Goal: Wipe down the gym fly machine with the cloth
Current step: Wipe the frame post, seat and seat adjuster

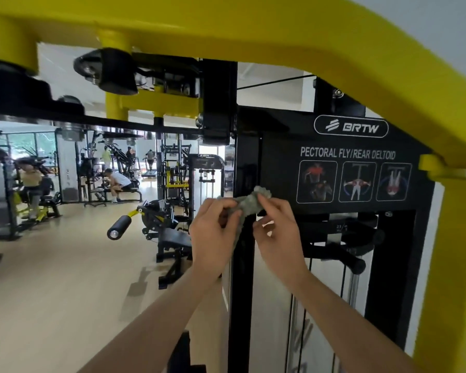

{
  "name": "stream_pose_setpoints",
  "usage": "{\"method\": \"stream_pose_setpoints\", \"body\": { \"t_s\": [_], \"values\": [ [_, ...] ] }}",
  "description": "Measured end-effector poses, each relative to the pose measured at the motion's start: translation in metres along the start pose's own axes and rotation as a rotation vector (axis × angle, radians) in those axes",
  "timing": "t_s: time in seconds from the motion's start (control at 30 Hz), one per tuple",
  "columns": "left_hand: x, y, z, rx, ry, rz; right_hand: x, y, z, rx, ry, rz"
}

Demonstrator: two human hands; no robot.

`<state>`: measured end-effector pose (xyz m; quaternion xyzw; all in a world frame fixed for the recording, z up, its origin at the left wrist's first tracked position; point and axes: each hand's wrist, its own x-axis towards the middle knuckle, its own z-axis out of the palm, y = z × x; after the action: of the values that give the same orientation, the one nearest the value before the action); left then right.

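Grey cloth (pixel 249 203), bunched into a wad, is up at chest-press height, held between both hands in front of the fly machine (pixel 441 265). Both bare forearms rise from the bottom edge and angle inward, so the hands meet close together at the black post (pixel 241 278) on the left side of the label panel (pixel 280 157). The left hand (pixel 213 234) shows its back to the camera, wrist straight, fingers curled in and closed around the cloth's lower left part, with a strip of fabric trailing down behind the palm. The right hand (pixel 277 230) is tilted, knuckles up; thumb and forefinger pinch the cloth's upper right end while the other fingers fold under loosely. The wad sits just left of the exercise pictures (pixel 316 181) on the panel; whether it actually touches the post I cannot tell. Overhead arcs the yellow frame (pixel 334 41), and off to the left stretches a pale wooden floor (pixel 65 278) with other machines on it.
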<state>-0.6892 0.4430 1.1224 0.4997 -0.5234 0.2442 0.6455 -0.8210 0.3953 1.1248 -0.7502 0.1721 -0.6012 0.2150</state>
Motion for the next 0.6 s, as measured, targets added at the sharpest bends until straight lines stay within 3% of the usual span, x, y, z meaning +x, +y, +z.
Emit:
{"method": "stream_pose_setpoints", "body": {
  "t_s": [0.2, 0.37, 0.6],
  "values": [
    [0.043, 0.016, 0.0, 0.006, 0.007, 0.095, 0.049, -0.016, -0.014, -0.278, -0.044, -0.12],
    [0.064, 0.017, 0.004, 0.037, -0.012, 0.159, 0.074, -0.018, -0.028, -0.487, 0.026, -0.204],
    [0.041, -0.002, 0.0, 0.071, -0.053, 0.285, 0.046, 0.0, -0.03, -0.612, -0.013, -0.308]
  ]
}}
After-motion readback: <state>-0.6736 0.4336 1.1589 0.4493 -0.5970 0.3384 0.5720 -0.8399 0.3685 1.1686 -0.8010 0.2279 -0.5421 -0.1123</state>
